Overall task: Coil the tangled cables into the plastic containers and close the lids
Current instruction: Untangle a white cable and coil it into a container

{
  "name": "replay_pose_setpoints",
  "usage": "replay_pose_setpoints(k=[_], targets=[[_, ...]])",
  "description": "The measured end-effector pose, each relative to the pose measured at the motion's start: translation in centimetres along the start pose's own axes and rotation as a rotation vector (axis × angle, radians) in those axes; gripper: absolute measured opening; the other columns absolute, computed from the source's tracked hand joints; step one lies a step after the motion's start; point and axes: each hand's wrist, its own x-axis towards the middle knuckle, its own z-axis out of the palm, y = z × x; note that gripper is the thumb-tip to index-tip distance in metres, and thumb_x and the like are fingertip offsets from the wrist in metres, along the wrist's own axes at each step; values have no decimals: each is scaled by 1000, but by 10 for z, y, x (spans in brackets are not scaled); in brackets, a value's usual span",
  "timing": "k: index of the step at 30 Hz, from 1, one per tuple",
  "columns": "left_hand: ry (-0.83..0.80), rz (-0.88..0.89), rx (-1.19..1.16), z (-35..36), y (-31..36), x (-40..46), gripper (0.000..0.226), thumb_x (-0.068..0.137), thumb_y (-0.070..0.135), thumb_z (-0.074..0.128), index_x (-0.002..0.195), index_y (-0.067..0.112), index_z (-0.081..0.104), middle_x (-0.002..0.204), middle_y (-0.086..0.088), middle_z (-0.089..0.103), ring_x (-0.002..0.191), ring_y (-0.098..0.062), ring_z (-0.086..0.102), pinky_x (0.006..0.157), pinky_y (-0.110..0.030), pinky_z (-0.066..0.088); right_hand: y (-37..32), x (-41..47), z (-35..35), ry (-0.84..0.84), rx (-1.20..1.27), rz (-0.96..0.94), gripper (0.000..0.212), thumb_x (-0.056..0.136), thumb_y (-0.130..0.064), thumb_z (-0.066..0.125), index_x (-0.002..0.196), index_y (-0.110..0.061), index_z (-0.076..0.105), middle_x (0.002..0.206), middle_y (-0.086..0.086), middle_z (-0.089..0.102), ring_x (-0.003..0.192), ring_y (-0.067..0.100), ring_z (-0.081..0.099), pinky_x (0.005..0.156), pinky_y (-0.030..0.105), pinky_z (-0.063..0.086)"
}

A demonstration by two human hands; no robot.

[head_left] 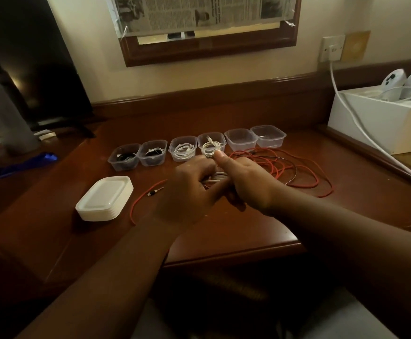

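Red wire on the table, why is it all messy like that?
The red cable sprawls in loose, tangled loops over the desk beside the tubs, one end trailing near the stack of lids. It hasn't been coiled yet. Two tubs on the right are empty. Both hands, left hand and right hand, hold a grey cable.

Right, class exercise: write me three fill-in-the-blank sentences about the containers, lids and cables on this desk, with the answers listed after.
1. The row holds ____ clear containers in all.
2. The two containers at the right end are ____.
3. The loose cable sprawled on the desk is ____ in colour.
4. The stacked white lids sit to the ____ of both hands.

Answers: six; empty; red; left
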Motion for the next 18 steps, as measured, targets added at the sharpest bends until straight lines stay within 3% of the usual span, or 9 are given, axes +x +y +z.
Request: replay_pose_setpoints(k=[4,8,10,11,13,16,18], targets=[[138,-67,-3,20,-13,1,48,90,57,53,68,15,50,67,11,41,59,-6,39,54,-18,32,17,16,7,232,171,-48,66,107,-40,26,55,-5,49,47,5,43,43,16,39,50,29,37],[149,-228,-203,34,-24,8,43,87,57,56,63,22,48,58,8,45,53,-9,43,51,-24,38,31,35,5,308,216,-40,54,108,-37,26,72,-6,53,61,7,49,55,16,47,57,30,42],[83,-362,-416,34,-36,17,44,84,56,62,67,15,58,62,-2,58,59,-21,57,57,-39,51,35,44,-1,231,241,41,50,107,-38,25,83,-7,56,74,8,58,67,12,56,65,23,48],[45,-422,-507,33,-42,22,52,82,56,64,73,5,61,69,-14,63,65,-31,61,63,-44,53,37,48,-5,188,286,95,47,107,-39,26,87,-8,56,82,10,61,77,15,59,75,27,52],[-22,-498,-639,29,-51,33,65,84,52,68,85,-13,59,79,-25,66,70,-34,62,66,-39,53,44,57,-17,93,493,226,39,105,-36,31,90,-12,57,86,11,61,81,24,59,85,40,51],[-95,-601,-859,30,-70,45,45,82,38,61,84,-7,57,72,-12,69,64,-23,67,58,-28,56,60,74,-39,-167,823,352,33,100,-25,34,101,-3,59,76,8,62,71,20,61,83,41,49],[-113,-652,-943,33,-85,52,43,79,40,63,85,-1,55,68,-8,67,60,-20,68,56,-29,57,79,89,-48,-320,871,292,33,97,-16,36,114,-2,61,91,11,68,85,24,63,91,45,45]])
